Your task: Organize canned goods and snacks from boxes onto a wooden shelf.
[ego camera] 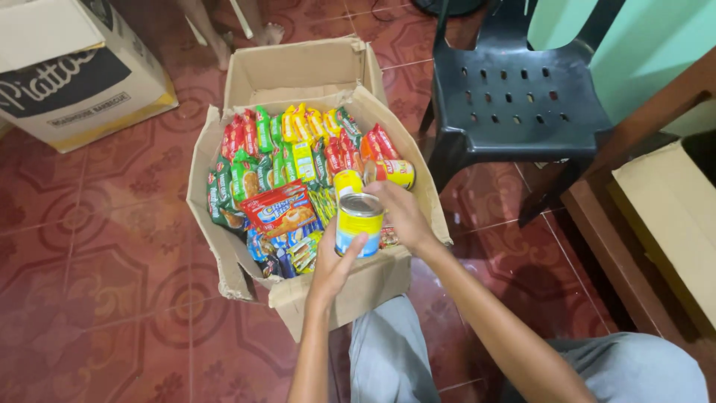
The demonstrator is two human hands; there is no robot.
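Head view. Left hand (333, 263): fingers curled around a yellow and blue tin can (359, 224), held upright over the near edge of the cardboard box (224, 246). Right hand (403, 213): closed loosely on the can's far side. Box contents: snack packets (280, 160), two more cans (373, 175). Beyond: dark plastic chair (514, 104), second carton (71, 67), red patterned floor tiles (97, 246).
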